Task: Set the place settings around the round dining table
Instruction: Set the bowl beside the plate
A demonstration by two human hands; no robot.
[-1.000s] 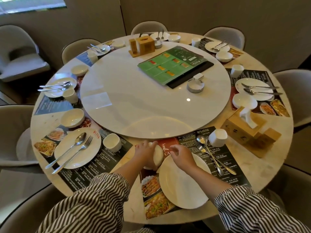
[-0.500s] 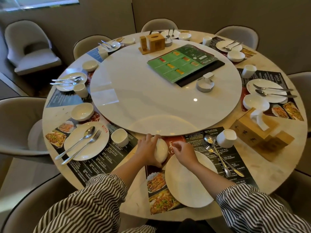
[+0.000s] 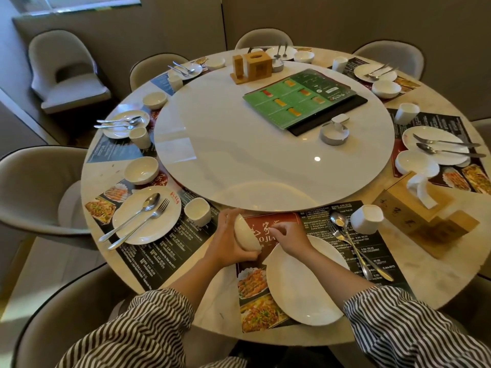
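Head view: round dining table (image 3: 398, 301) w/ white lazy Susan (image 3: 239, 160) at centre. Nearest setting, on a dark printed placemat (image 3: 313, 221): left hand (image 3: 228, 243) grips a small white bowl (image 3: 245, 235), tilted on edge, rim facing left toward the palm; fingers curled around it from the left, thumb under the lower edge. Bowl is held just above the mat's red panel, just left of the dinner plate (image 3: 305, 282). Right hand (image 3: 288, 236) sits at the plate's far-left rim, fingers bunched and bent down; can't tell if they pinch the rim or only touch it. Both forearms in striped sleeves (image 3: 132, 328).

Right of the plate: spoon (image 3: 345, 235) and fork (image 3: 361, 253) lying on the mat, handles toward the person, not on the plate. White cup (image 3: 366, 219) just beyond them, tilted. Wooden tissue box (image 3: 417, 208) further right, near the table edge.

Left neighbour setting: plate (image 3: 146, 216) w/ spoon + fork laid across it, cup (image 3: 198, 211) on its right, bowl (image 3: 142, 170) beyond it. Other settings round the table look the same: plate, cutlery on top, bowl, cup.

On the lazy Susan: green menu (image 3: 295, 99) over a black folder, wooden holder (image 3: 252, 66), small grey round item (image 3: 334, 132). Grey chairs (image 3: 37, 187) ring the table.
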